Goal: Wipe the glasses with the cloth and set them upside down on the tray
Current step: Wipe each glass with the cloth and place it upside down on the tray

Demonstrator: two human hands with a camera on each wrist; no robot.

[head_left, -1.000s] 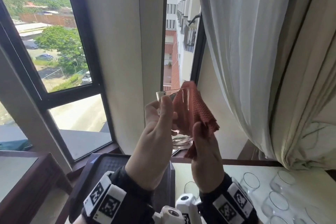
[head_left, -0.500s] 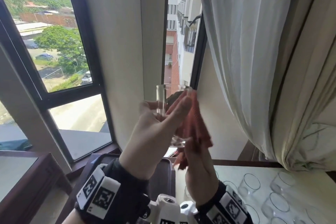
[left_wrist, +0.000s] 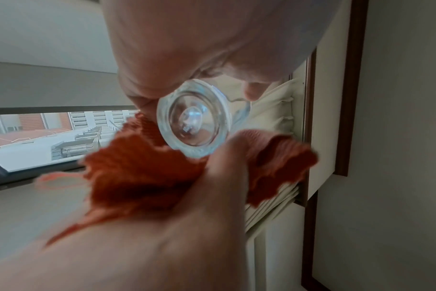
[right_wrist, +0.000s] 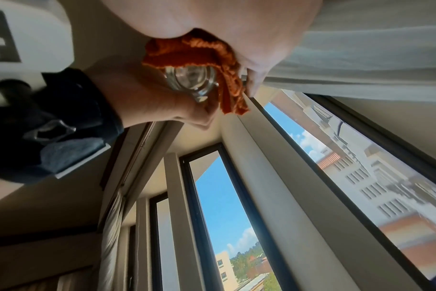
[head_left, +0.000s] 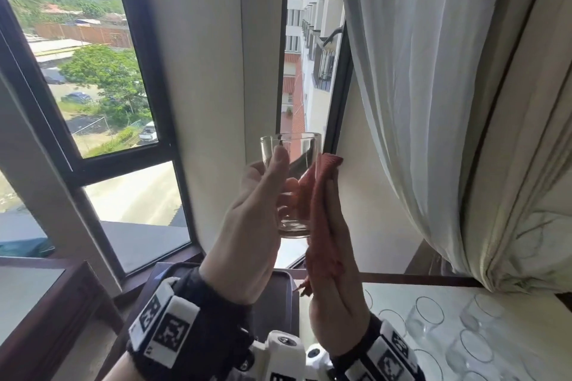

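Now the cloth (head_left: 318,195) had come off the rim onto the side of the glass (head_left: 297,148), pinched by the right hand (head_left: 334,288), while the left hand (head_left: 247,226) gripped the glass upright above the tray (head_left: 274,303), so wiping looked nearly done.

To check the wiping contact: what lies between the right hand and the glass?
The orange cloth lies between the right hand and the glass; the head view shows it.

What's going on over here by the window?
A person is wiping a clear glass, held mouth-up before the window. Their left hand grips it while the right hand holds a red-orange cloth against its side. More glasses stand on the table at right; the dark tray lies below the hands.
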